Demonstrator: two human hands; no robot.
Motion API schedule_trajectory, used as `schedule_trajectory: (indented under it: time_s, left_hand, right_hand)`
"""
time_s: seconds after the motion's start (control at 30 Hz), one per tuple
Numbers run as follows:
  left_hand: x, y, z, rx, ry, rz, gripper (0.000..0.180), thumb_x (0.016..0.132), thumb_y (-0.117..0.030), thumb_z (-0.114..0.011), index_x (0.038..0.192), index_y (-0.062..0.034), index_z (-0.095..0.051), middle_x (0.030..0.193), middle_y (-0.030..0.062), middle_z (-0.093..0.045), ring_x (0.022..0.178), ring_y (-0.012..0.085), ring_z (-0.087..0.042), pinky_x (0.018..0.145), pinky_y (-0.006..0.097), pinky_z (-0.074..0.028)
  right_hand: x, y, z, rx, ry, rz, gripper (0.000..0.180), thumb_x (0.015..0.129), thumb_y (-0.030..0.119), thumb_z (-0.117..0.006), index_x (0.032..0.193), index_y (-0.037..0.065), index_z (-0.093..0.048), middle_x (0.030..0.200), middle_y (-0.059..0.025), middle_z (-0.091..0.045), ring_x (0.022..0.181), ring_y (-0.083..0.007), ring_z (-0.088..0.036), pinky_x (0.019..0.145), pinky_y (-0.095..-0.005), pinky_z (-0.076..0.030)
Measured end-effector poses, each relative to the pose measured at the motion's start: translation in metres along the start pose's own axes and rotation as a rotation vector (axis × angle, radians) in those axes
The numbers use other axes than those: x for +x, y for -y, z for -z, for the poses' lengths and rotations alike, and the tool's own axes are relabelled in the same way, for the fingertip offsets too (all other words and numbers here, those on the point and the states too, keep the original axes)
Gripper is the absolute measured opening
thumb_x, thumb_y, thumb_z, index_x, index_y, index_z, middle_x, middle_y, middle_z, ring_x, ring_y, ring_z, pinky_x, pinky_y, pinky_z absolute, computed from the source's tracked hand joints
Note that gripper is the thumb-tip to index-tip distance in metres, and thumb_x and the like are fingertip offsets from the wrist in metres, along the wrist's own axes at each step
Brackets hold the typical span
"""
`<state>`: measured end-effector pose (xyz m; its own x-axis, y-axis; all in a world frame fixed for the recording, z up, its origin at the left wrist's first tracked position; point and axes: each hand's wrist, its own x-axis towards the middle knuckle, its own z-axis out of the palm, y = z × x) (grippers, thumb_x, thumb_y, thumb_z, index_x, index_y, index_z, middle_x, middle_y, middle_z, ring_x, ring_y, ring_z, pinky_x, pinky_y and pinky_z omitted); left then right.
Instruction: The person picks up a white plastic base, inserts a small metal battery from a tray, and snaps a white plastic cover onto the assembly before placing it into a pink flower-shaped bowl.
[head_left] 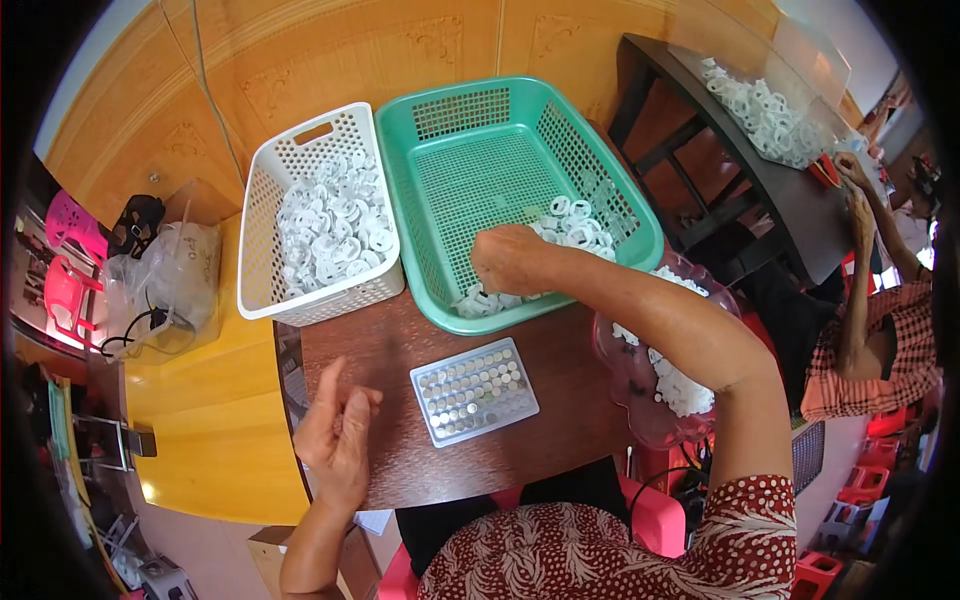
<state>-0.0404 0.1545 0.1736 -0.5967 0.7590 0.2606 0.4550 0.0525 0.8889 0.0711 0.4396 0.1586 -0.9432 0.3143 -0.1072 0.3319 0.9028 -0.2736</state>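
Here we have the right hand (510, 262) down in the green basket (465, 180), fingertips hidden, so we can't tell whether that grip is open or closed. The white plastic pieces (578, 236) lie just beside it, mostly to its right. Our left hand (338, 435), farther off, hangs loosely open above the table (570, 410), nothing visible in it, left of the tray (517, 406), whose long axis runs roughly left to right.

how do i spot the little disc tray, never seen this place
On the dark brown table, find the green basket. On its near side, right of the left hand, lies a small pale tray. Its silvery discs sit in rows, unlike the loose white pieces.
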Motion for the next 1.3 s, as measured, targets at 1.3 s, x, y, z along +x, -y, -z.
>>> schedule_trajectory:
  time_s: [1.3]
  left_hand:
    - [0.094,-0.054,-0.112,0.332,0.157,-0.447,0.023,0.078,-0.015,-0.063,0.096,-0.0004,-0.065,0.073,0.0193,-0.062,0.068,0.0350,-0.060,0.063,0.044,-0.046]
  right_hand:
    - [-0.069,0.002,0.036,0.487,-0.392,-0.198,0.014,0.063,0.011,-0.064,0.064,-0.002,-0.064,0.063,-0.0206,-0.061,0.060,-0.0306,-0.063,0.060,-0.0389,-0.050]
